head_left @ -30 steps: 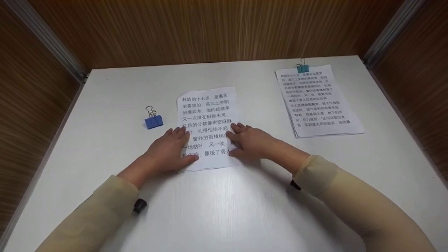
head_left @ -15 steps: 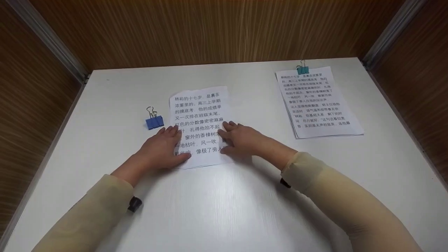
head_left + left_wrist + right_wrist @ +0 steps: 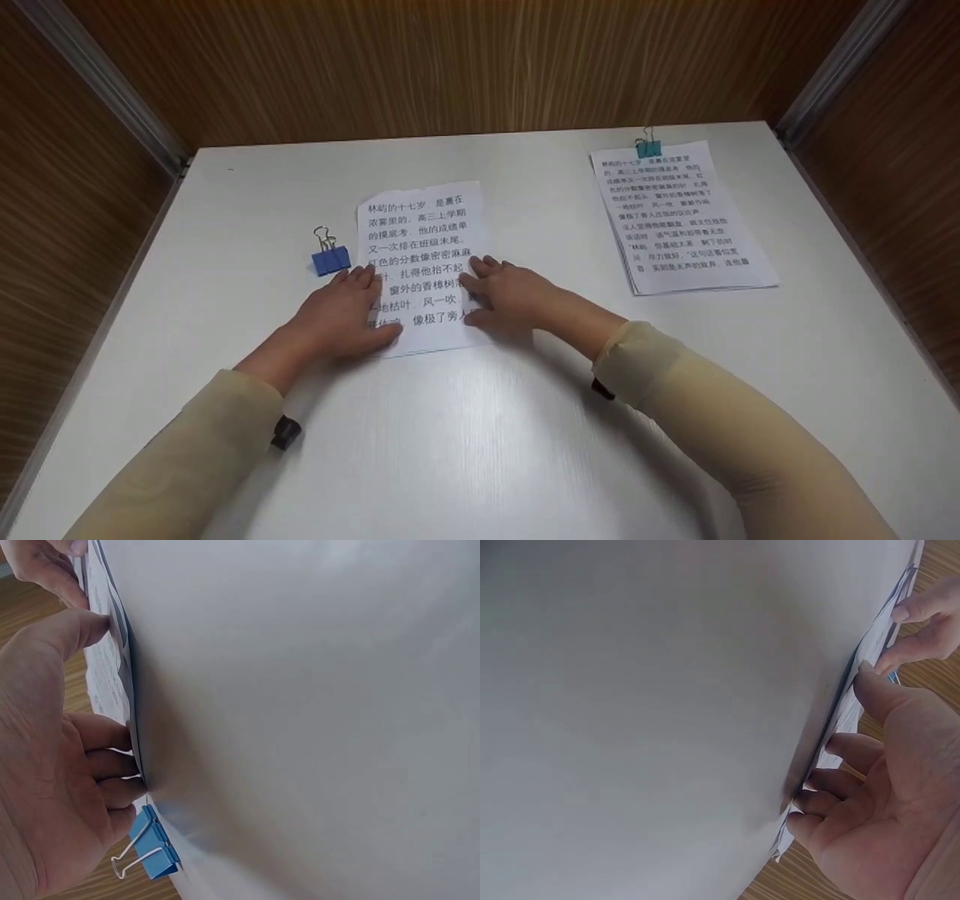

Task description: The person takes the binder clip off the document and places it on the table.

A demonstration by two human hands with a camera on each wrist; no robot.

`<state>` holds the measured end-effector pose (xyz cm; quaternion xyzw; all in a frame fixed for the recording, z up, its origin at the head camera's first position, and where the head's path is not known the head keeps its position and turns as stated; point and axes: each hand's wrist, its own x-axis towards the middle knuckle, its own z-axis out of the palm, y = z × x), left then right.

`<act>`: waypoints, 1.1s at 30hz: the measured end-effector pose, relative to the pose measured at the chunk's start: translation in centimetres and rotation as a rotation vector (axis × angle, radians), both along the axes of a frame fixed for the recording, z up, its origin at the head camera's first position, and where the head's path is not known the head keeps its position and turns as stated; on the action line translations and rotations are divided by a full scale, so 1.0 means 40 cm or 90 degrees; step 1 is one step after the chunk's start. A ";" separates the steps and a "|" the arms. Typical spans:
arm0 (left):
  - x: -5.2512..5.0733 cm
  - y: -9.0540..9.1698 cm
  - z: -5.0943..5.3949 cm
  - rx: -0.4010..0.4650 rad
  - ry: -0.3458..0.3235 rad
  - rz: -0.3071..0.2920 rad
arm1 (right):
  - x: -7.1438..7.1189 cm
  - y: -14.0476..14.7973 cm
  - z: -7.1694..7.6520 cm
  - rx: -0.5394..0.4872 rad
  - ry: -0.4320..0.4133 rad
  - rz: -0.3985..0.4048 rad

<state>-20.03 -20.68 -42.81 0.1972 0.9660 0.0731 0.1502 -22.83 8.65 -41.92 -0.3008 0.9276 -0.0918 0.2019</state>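
Where brown wood-grain panels stand on three sides, a white tabletop [image 3: 480,450] spreads, faintly streaked, with a pale glare at its near middle and a small dark mark toward the far left corner. Back panel [image 3: 465,67]: behind the far edge of the table, grain upright. Left panel [image 3: 45,165] and right panel [image 3: 892,180]: similar brown, each meeting the back at a metallic strip, left strip [image 3: 101,79] and right strip [image 3: 838,67].

On the surface: one loose paper stack [image 3: 420,247], printed in Chinese characters, lying left of the table's middle, its far edge wavy. Left hand [image 3: 341,315]: along the stack's left edge, thumb over the near part. Right hand [image 3: 517,300]: at the right edge. Hands apart, paper between them, fingers extended and touching, neither clenched.

One blue binder clip [image 3: 331,261], wire handles raised, beside the stack and just beyond the left fingers. One second stack [image 3: 682,225], far right, with a teal binder clip [image 3: 649,148] on its top edge. Two beige sleeves [image 3: 180,457].
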 end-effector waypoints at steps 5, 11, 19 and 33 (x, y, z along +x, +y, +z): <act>-0.002 0.001 0.005 -0.002 -0.002 -0.003 | 0.001 0.003 0.000 -0.010 -0.006 -0.010; -0.003 0.005 0.009 -0.013 -0.004 -0.002 | -0.002 0.012 -0.006 -0.034 0.001 -0.007; -0.006 0.010 0.011 -0.034 -0.008 -0.009 | 0.005 0.056 -0.008 -0.095 0.022 -0.014; -0.011 0.097 0.051 -0.043 0.049 -0.029 | 0.007 0.402 0.073 -0.148 0.109 -0.122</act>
